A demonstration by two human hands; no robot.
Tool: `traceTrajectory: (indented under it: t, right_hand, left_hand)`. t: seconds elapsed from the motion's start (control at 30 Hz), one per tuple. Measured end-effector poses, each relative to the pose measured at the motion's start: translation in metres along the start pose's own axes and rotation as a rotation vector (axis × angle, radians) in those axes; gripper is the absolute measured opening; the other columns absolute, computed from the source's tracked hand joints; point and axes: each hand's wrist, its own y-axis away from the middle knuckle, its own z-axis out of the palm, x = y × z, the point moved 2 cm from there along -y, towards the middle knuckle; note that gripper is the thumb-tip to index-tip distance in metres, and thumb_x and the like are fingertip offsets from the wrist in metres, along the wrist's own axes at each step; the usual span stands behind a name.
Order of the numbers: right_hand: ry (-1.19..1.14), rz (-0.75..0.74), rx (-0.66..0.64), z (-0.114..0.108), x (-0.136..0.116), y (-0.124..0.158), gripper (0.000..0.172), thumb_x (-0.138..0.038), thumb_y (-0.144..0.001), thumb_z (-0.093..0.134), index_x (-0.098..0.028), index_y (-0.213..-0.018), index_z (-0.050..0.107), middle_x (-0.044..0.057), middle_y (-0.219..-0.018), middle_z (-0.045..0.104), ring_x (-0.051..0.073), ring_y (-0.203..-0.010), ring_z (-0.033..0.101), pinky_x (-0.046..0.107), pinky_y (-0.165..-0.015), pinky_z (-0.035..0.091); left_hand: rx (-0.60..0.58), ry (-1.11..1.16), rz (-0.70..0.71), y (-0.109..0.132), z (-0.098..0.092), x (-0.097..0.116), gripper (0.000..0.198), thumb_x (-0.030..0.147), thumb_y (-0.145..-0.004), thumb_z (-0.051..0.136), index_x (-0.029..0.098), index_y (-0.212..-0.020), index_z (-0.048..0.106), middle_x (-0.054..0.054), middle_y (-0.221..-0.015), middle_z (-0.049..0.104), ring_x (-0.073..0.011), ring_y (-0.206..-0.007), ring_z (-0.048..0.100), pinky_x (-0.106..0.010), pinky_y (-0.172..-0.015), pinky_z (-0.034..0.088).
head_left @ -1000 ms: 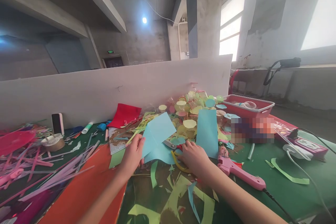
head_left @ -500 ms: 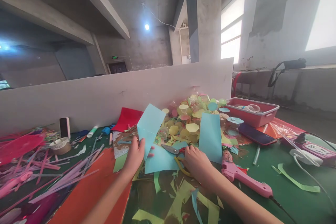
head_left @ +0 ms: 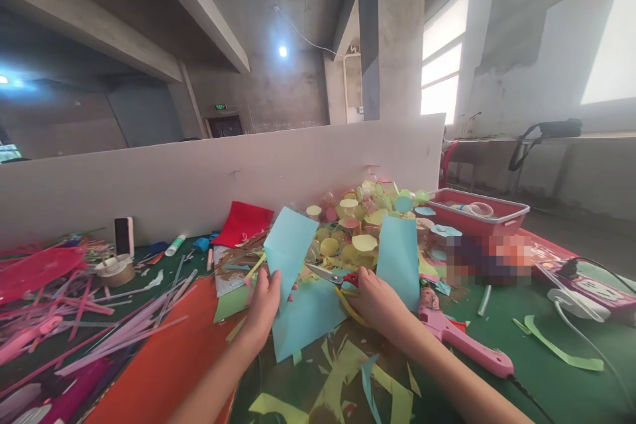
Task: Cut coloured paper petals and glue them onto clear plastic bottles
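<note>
My left hand (head_left: 265,308) is closed on a sheet of light blue paper (head_left: 291,235), which stands up between thumb and fingers with a crease across it. My right hand (head_left: 375,298) grips scissors (head_left: 325,273) with red and yellow handles. Their blades point left toward the paper, slightly apart. Below the blades lies more blue paper (head_left: 305,331); I cannot tell whether it joins the held sheet. Another blue piece (head_left: 398,258) leans just beyond my right hand. Yellow-green paper scraps (head_left: 342,371) lie on the table below my hands.
Clear cups with coloured paper discs (head_left: 365,242) are heaped behind my hands, beside a red basket (head_left: 484,218). A pink glue gun (head_left: 467,344) lies at right near a power strip (head_left: 591,295). Orange board (head_left: 159,351) and pink straws (head_left: 124,338) lie left. A white partition (head_left: 199,179) stands behind.
The scissors have lifted a little away from the lower blue paper, whose near edge now tilts lower at the left. The held sheet has dipped slightly.
</note>
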Motion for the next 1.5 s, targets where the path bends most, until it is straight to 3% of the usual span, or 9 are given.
traceTrajectory:
  t: [0.1,0.27,0.43,0.73,1.3,1.5]
  right_hand:
    - [-0.17,-0.012,-0.036,-0.001,0.005,-0.001,0.029,-0.046,-0.084,0.057,-0.019,-0.089,0.049,0.008,-0.084,0.061,0.023,-0.072,0.058,0.031,-0.061,0.042]
    - [-0.34,-0.162,-0.13,-0.005,0.004,0.0,0.027,-0.048,-0.083,0.057,-0.024,-0.084,0.046,0.001,-0.08,0.058,0.019,-0.07,0.052,0.03,-0.061,0.04]
    - [-0.452,-0.142,-0.246,-0.012,-0.001,0.005,0.042,-0.062,-0.08,0.054,-0.022,-0.079,0.042,-0.001,-0.073,0.054,0.015,-0.062,0.045,0.028,-0.055,0.034]
    - [-0.66,-0.227,-0.429,-0.023,-0.007,0.014,0.045,-0.063,-0.08,0.056,-0.021,-0.083,0.039,-0.006,-0.074,0.041,0.011,-0.063,0.037,0.025,-0.058,0.033]
    - [-0.598,-0.154,-0.422,-0.028,-0.005,0.015,0.048,-0.067,-0.077,0.056,-0.02,-0.079,0.044,-0.005,-0.07,0.047,0.012,-0.062,0.041,0.024,-0.054,0.033]
    - [-0.643,-0.159,-0.436,-0.027,-0.003,0.015,0.047,-0.065,-0.076,0.057,-0.02,-0.081,0.046,-0.005,-0.07,0.046,0.012,-0.061,0.041,0.024,-0.053,0.032]
  left_hand:
    - [0.002,-0.017,0.019,0.0,-0.001,0.001,0.02,0.042,-0.08,0.052,0.025,-0.084,0.042,0.003,-0.063,0.062,-0.0185,-0.053,0.064,-0.027,-0.045,0.046]
    - [0.01,0.003,0.092,-0.004,-0.004,0.001,0.027,0.05,-0.081,0.051,0.026,-0.084,0.042,0.006,-0.057,0.06,-0.0159,-0.048,0.058,-0.025,-0.046,0.041]
    - [0.039,0.04,0.156,-0.005,-0.009,0.005,0.026,0.051,-0.084,0.049,0.026,-0.085,0.041,0.009,-0.054,0.054,-0.0114,-0.041,0.049,-0.023,-0.045,0.039]
    - [0.129,0.055,0.138,0.001,-0.012,0.013,0.033,0.057,-0.082,0.052,0.027,-0.091,0.042,0.009,-0.062,0.049,-0.0076,-0.036,0.041,-0.019,-0.033,0.029]
    - [0.111,-0.021,0.188,0.005,-0.011,0.016,0.031,0.055,-0.084,0.049,0.026,-0.087,0.043,0.012,-0.042,0.034,-0.0096,-0.031,0.036,-0.019,-0.032,0.028]
    - [0.053,-0.066,0.177,0.016,-0.001,0.02,0.03,0.054,-0.085,0.047,0.024,-0.086,0.046,0.011,-0.049,0.036,-0.0074,-0.032,0.038,-0.018,-0.032,0.028]
